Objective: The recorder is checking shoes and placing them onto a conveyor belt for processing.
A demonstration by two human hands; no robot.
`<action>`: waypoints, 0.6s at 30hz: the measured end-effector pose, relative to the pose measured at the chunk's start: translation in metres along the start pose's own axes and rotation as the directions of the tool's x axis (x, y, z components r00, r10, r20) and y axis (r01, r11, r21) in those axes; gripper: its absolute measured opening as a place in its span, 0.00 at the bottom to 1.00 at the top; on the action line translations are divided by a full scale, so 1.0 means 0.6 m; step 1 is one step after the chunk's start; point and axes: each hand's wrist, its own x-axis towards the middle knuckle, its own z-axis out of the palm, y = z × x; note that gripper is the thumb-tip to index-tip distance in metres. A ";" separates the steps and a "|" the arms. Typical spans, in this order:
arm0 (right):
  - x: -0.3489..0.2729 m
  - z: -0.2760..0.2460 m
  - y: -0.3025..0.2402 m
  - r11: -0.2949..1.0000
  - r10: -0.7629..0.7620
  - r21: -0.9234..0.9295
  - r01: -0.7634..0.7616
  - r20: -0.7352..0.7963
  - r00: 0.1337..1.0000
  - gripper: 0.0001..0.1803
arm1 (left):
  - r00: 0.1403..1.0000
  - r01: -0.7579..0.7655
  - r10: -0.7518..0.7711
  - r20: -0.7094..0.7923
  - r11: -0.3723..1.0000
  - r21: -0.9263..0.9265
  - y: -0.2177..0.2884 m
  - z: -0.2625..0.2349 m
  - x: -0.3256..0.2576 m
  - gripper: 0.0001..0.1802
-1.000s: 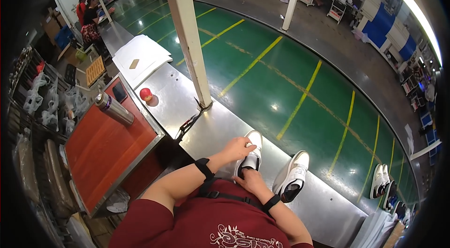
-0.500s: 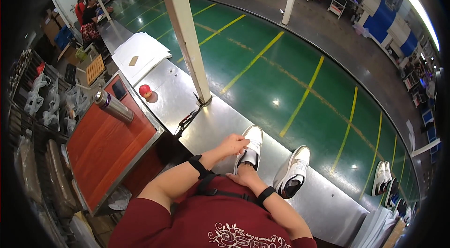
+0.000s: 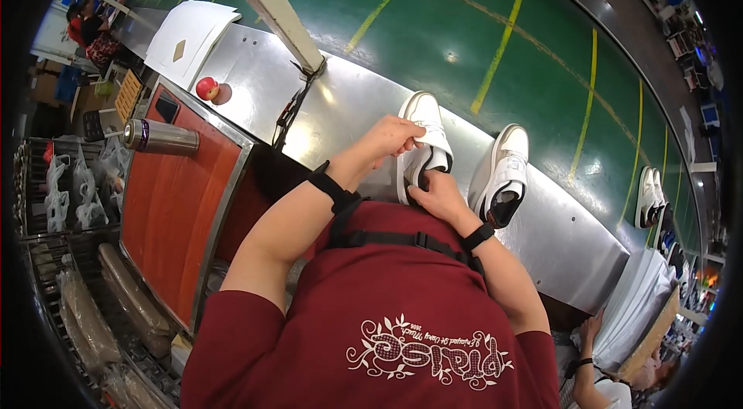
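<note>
A white sneaker (image 3: 423, 116) rests on the metal ledge in front of me, toe pointing away. My left hand (image 3: 396, 136) is closed at its lacing and tongue, with the fingertips pinched on the upper. At the heel end my right hand (image 3: 439, 196) grips the shoe's collar, its fingers partly inside the dark-lined opening. Just to the right stands a second white sneaker (image 3: 508, 167), untouched, its toe also facing away.
A green belt (image 3: 457, 45) with yellow lines runs beyond the metal ledge (image 3: 356, 103). Left are a post (image 3: 271, 3), a red ball-like object (image 3: 207, 88), white sheets (image 3: 186, 41) and a metal flask (image 3: 161, 136) on a reddish-brown table (image 3: 174, 231). Another person's hand (image 3: 591, 329) touches white sheets lower right.
My view has tilted and turned, so the scene sits differently. Both hands stay on the same sneaker. Another person's arm now shows at the lower right.
</note>
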 end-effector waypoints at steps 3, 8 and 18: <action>-0.007 -0.005 -0.011 0.999 0.024 0.042 -0.024 0.010 1.000 0.21 | 0.999 -0.006 0.010 0.043 0.996 -0.084 -0.011 -0.001 -0.002 0.13; -0.013 0.006 0.003 0.995 0.031 0.098 -0.030 -0.018 0.999 0.22 | 0.999 0.033 -0.026 0.038 0.978 -0.207 -0.044 0.006 -0.018 0.13; -0.011 0.003 0.026 0.971 0.069 0.228 -0.066 -0.006 0.998 0.20 | 0.999 0.036 -0.028 0.045 0.982 -0.187 -0.051 0.015 -0.030 0.13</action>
